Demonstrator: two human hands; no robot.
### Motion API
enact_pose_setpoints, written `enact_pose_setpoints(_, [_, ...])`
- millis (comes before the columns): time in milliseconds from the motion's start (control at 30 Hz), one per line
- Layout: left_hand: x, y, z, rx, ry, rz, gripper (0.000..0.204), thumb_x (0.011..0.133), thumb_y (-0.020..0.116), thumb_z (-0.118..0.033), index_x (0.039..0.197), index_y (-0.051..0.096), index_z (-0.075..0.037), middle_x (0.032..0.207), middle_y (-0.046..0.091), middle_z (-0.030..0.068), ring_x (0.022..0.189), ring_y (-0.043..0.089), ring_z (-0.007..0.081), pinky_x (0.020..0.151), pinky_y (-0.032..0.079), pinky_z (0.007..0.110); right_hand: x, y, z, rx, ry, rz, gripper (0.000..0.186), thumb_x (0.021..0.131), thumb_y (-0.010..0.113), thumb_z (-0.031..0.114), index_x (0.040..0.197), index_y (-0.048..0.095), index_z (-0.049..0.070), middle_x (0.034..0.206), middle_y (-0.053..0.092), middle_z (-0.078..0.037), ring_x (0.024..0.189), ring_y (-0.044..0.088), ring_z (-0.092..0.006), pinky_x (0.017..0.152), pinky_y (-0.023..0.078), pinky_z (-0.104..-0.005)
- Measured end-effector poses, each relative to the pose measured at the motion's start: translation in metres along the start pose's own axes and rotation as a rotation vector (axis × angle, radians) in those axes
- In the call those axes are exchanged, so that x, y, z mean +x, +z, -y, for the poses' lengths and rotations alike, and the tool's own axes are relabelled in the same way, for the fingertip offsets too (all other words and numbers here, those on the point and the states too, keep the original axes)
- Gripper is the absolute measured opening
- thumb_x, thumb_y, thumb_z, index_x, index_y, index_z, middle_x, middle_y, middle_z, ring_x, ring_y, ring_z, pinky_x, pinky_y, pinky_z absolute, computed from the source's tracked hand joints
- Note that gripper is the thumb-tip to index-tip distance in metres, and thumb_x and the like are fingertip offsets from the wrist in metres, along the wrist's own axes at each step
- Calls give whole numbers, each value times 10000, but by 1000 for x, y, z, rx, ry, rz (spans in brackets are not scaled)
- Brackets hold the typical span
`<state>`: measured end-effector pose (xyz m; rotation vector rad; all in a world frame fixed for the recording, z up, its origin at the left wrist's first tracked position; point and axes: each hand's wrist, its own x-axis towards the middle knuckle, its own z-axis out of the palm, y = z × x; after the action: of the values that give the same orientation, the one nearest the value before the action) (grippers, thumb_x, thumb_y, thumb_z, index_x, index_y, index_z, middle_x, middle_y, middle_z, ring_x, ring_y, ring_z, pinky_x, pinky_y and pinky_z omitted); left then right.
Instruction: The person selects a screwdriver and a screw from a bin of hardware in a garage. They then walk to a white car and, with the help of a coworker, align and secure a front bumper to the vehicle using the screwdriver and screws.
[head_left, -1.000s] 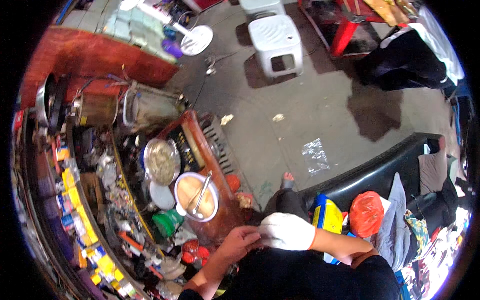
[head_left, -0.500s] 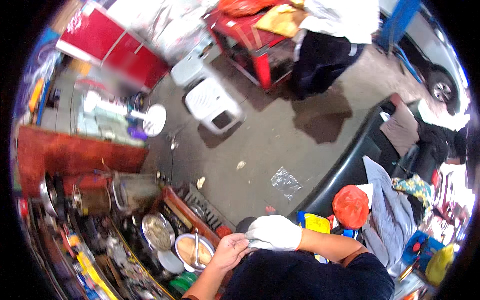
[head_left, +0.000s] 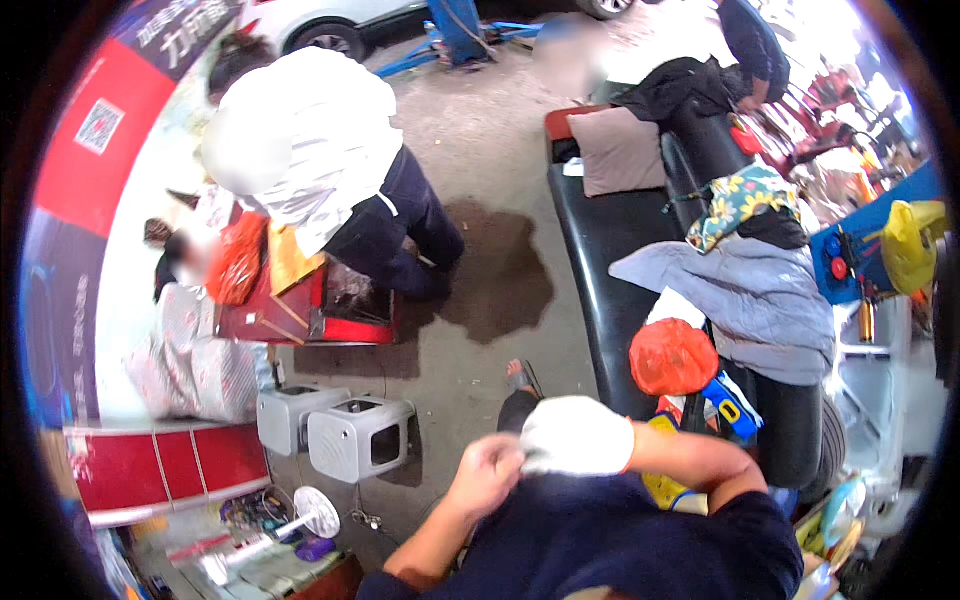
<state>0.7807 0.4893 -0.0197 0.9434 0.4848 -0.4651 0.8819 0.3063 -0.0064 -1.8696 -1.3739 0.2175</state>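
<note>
At the bottom middle, in front of my dark top, my bare left hand (head_left: 488, 470) has its thumb and fingers pinched on the fingertip end of a white glove (head_left: 575, 435). The glove covers my right hand (head_left: 590, 440), which meets my left hand; its finger positions are unclear. Below and right of the glove lies a yellow package (head_left: 668, 488). A red bag (head_left: 672, 358) is on the black bench (head_left: 590, 300) to my right.
A person in white (head_left: 310, 150) bends over a red table (head_left: 265, 325). Another person sits behind it; a third's arm shows upper right. Plastic stools (head_left: 365, 440) are at left. The bench holds a pillow (head_left: 620, 150) and grey cloth (head_left: 740, 300). A car stands beyond.
My view has swung right, away from the shelves and bowls toward the bench, car and people. My left hand stays pinched at the glove's fingertip end.
</note>
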Motion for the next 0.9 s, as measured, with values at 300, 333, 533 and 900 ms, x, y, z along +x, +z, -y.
enact_pose_setpoints(300, [183,47,-193,340,-53,510,199,884,679,-133,1022,643,6,846,644,8,744,563,66,672,451,219,104,-174,-61,-294,213,-132,160,832,601,238,885,595,87,848,576,-95,784,581,-290,668,487,-393])
enact_pose_setpoints(333, [205,41,-208,361,-87,570,197,890,672,-135,1028,641,2,867,644,8,748,560,71,663,445,218,116,-177,-72,-326,217,-157,160,831,607,229,891,596,80,850,578,-93,779,583,-283,670,488,-390])
enact_pose_setpoints(533, [321,83,-308,462,57,676,227,878,682,-137,1041,635,14,901,642,12,812,572,90,753,454,236,171,-244,-163,-450,186,-380,142,797,639,181,873,592,71,808,547,-72,730,566,-257,649,481,-368])
enact_pose_setpoints(900, [524,155,-488,98,370,590,259,862,684,-89,1084,603,16,985,663,114,941,641,223,863,515,349,297,-439,-355,-342,289,-544,478,692,776,193,1109,606,31,1069,595,-175,926,628,-321,808,521,-400])
